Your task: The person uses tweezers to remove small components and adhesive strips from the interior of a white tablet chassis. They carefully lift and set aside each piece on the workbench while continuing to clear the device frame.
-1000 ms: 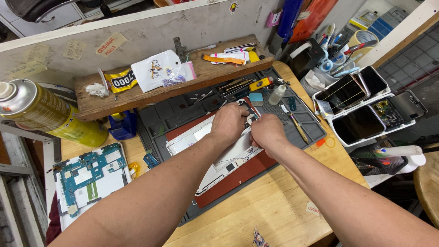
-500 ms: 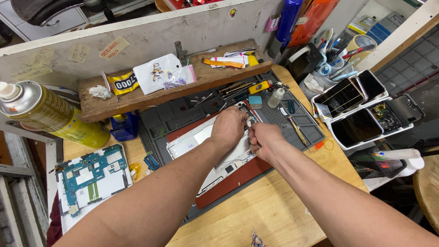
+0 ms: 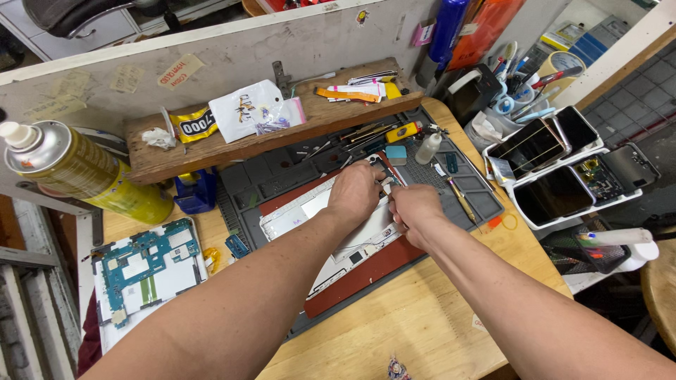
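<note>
tabletop [image 3: 436, 309]: wood, cluttered; grey work mat [image 3: 282, 176] laid across the middle, red pad on top of it.
tablet frame [image 3: 303, 218]: white, opened up, flat on the red pad at mat centre, lying on a diagonal.
left arm: comes in from bottom-left, forearm stretched across the frame.
right arm: comes in from bottom-right, meets the left at the frame's upper right corner.
left hand [image 3: 355, 191]: palm down, fingers curled, pressing on the frame's upper edge; grip hidden under the knuckles.
right hand [image 3: 415, 211]: fingers bent in tight, pinching at the frame edge just beside the left hand; can't tell if it holds a tool.
circuit board [image 3: 144, 264]: teal and white, far left, well apart.
spray can [image 3: 84, 172]: yellow, upper left.
</note>
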